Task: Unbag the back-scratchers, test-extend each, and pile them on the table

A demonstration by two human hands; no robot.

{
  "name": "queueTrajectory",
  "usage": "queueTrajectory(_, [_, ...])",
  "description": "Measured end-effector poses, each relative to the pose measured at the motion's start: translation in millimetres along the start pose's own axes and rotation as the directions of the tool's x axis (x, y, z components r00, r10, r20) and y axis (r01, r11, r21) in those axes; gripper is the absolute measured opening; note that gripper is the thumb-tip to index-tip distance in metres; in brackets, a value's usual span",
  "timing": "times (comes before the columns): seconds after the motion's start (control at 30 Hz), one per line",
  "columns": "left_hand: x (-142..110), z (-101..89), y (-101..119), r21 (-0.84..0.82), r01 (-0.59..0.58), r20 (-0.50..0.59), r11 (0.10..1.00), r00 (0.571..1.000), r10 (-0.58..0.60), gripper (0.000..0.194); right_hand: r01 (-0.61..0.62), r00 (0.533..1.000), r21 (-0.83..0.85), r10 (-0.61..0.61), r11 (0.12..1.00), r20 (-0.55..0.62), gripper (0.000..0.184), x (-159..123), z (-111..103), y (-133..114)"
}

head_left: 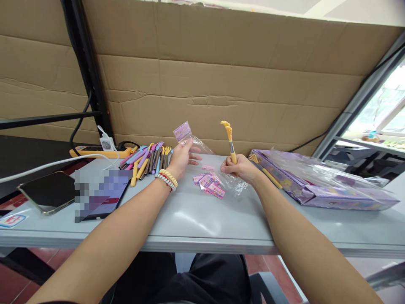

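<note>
My left hand [182, 158] holds a clear plastic bag [202, 146] with a purple printed header [182, 131], its other fingers spread out. In my right hand [239, 167] is a yellow back scratcher [231, 141], upright, with a claw-shaped head and a short metal shaft. Below that hand lies crumpled clear plastic [234, 184]. Pink and purple printed cards [208, 183] are piled on the grey table [202, 221] between my hands. Several more back scratchers [145, 161] in yellow, purple, blue and dark colours lie heaped left of my left hand.
On the right stands an open purple box [299, 185] with clear plastic over it; another yellow-handled back scratcher [271, 176] leans along its side. A phone [49, 192], a partly blurred tablet [106, 196] and an orange power strip [91, 151] occupy the left. Cardboard [215, 84] walls the back.
</note>
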State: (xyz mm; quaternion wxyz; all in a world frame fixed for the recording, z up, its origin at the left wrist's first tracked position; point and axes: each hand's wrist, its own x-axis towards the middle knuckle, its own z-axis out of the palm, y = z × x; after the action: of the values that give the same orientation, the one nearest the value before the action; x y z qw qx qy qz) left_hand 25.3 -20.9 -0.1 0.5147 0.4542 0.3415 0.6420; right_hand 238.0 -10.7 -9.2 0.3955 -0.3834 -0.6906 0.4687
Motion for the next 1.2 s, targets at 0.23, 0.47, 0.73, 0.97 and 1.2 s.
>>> queueTrajectory(0.23, [0.6, -1.0, -1.9, 0.028, -0.001, 0.012, 1.000, 1.000, 0.001, 0.023, -0.016, 1.000, -0.019, 0.016, 1.000, 0.017, 0.055, 0.5, -0.5, 0.4])
queueTrajectory(0.47, [-2.3, 0.5, -3.1, 0.064, 0.005, 0.062, 0.998, 0.998, -0.009, 0.026, 0.003, 0.999, -0.054, 0.000, 0.999, 0.054, 0.054, 0.0, 3.5, 0.0])
queueTrajectory(0.73, [2.3, -2.4, -0.3, 0.016, -0.020, -0.038, 1.000, 0.999, 0.021, 0.031, -0.029, 0.998, -0.055, 0.032, 0.998, 0.053, 0.054, -1.2, 3.9, -2.3])
queueTrajectory(0.97, [6.3, -3.2, -4.9, 0.085, -0.071, -0.098, 0.994, 0.992, 0.079, 0.032, -0.031, 0.998, -0.042, 0.033, 0.999, 0.055, 0.055, -0.4, 4.0, -1.3])
queueTrajectory(1.2, [6.8, -4.3, -1.2, 0.041, -0.067, -0.137, 0.997, 0.988, 0.072, 0.030, -0.029, 0.999, -0.041, 0.031, 0.999, 0.042, 0.055, 0.0, 0.1, 1.8])
